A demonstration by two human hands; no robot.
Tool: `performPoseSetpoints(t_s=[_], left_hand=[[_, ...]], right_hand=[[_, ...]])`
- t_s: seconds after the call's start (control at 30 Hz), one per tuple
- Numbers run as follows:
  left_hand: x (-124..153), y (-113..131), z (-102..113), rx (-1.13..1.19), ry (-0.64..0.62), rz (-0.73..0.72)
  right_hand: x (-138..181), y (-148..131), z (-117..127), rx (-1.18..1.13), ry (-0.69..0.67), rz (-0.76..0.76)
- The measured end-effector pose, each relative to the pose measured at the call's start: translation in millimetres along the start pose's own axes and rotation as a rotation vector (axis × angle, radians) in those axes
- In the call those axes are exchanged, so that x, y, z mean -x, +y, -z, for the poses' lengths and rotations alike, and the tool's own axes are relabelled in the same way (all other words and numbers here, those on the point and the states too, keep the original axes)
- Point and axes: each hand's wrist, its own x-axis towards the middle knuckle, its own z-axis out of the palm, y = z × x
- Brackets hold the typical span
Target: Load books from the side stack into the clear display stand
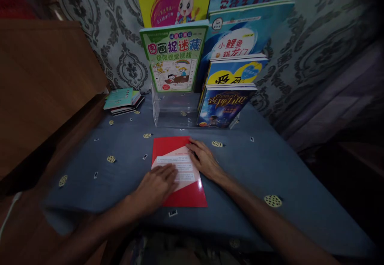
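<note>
A thin red book (183, 199) with a pale slanted panel of small print lies on the cloth in front of me. My left hand (160, 183) rests over its lower left part, palm down with the fingers stretched across the print. At the book's upper right edge is my right hand (205, 159), its fingers extended and the tips touching the cover. Neither hand grips the book. Parts of the printed panel and the left edge are hidden under my left hand.
Behind the book stands a clear stepped rack (172, 119) with several upright books, among them a green picture book (174, 63) and a dark blue book (225, 107). A small stack of books (123, 100) lies at the back left of the blue tablecloth (120, 185). A wooden cabinet (45, 85) borders the left.
</note>
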Motion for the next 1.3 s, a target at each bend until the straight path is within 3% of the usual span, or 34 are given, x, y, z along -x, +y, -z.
performPoseSetpoints(t_s=[0.17, 0.37, 0.53, 0.7, 0.83, 1.0, 1.3], left_hand=[[-12.2, -47.3, -8.2, -0.01, -0.004, 0.285], [-36.0, -72.7, -14.6, -0.016, 0.01, 0.393], [-40.5, -75.9, -22.8, -0.05, 0.069, 0.387], [-38.3, -75.4, -24.9, -0.036, 0.113, 0.397], [-37.7, -75.9, -23.4, -0.008, 0.113, 0.395], [-36.6, -78.0, -26.0, -0.017, 0.125, 0.385], [-38.2, -75.7, -24.6, -0.04, 0.088, 0.408]], right_hand=[[1.0, -2.6, -3.3, 0.066, -0.041, 0.011], [0.1, -6.7, 1.3, 0.105, -0.081, -0.009], [-11.7, -24.7, -4.1, 0.196, -0.138, 0.068], [-37.0, -49.5, -32.8, 0.154, -0.296, 0.208], [-49.0, -58.0, -47.2, 0.129, -0.309, 0.237], [-46.3, -44.4, -42.7, 0.133, -0.246, 0.159], [-22.4, -11.9, -11.4, 0.163, -0.185, 0.025]])
